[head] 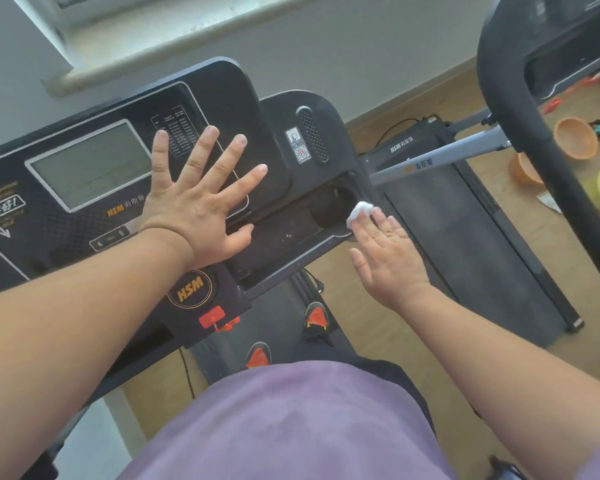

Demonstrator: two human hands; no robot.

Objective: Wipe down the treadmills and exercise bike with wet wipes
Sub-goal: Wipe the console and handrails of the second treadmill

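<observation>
**Console wipe in progress, right edge of first treadmill**

Near: purple-shirted torso, feet in black shoes with orange-red toes (316, 315) on the belt.

Left hand (201, 199): fingers spread flat, palm pressed on the glossy black treadmill console (84, 209) beside the grey LCD screen (90, 164). Holds nothing, looks like bracing.

Right hand (385, 251): fingers straight, pressing a small crumpled white wet wipe (360, 210) under the fingertips against the console's right rim, just beside the round black cup holder (329, 206).

Progress, my read: early to mid. Crumbs/dust visible in the recessed black tray (284, 233) next to the cup holder, so that part isn't done. Can't tell whether the screen panel is already wiped.

Further out: second black HSM treadmill (465, 216) with grey uprights on the wooden floor, no sign either way of cleaning. Orange and yellow plastic bowls (575, 138) on the floor beyond. Exercise bike not identifiable here.
</observation>
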